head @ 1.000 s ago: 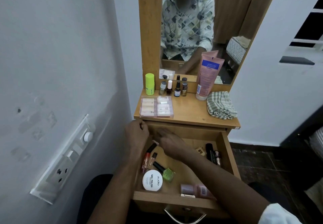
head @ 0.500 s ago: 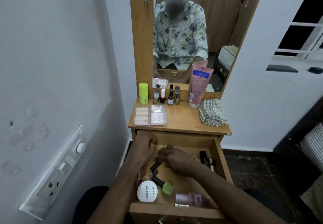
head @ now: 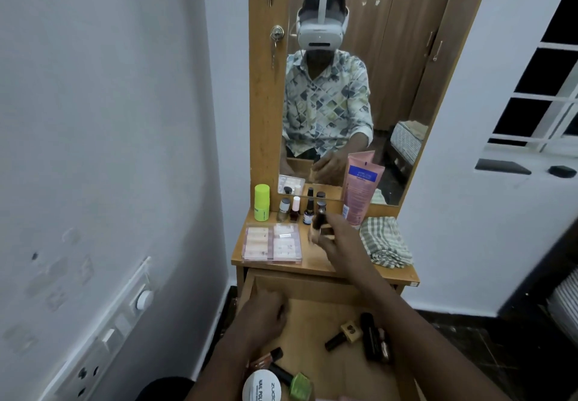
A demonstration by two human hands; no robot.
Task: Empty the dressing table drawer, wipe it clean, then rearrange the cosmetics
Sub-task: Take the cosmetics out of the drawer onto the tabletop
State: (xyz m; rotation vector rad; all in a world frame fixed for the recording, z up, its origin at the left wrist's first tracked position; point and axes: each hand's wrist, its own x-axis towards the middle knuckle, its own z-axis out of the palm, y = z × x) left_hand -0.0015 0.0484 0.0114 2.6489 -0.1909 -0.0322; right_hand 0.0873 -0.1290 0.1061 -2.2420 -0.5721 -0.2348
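The wooden drawer (head: 300,288) stands pulled open below the dressing table top (head: 312,261). My right hand (head: 336,238) is raised over the table top and pinches a small dark bottle (head: 319,221), blurred by motion. My left hand (head: 266,310) lies inside the drawer at its left side, fingers curled; whether it holds anything is hidden. Left in the drawer are a white nail polish jar (head: 262,386), a green nail polish bottle (head: 297,383), a gold-capped bottle (head: 344,335), dark tubes (head: 372,338) and a lipstick (head: 266,358).
On the table top stand a lime green stick (head: 262,202), three small bottles (head: 295,210), a pink tube (head: 359,188), a clear nail-tip box (head: 272,244) and a folded checked cloth (head: 384,242). A mirror (head: 344,88) rises behind. A wall with a switch panel (head: 103,338) lies close on the left.
My right hand has come up out of the drawer with a small dark bottle and moved over the table top. The camera has tilted upward. My left hand stays in the drawer.
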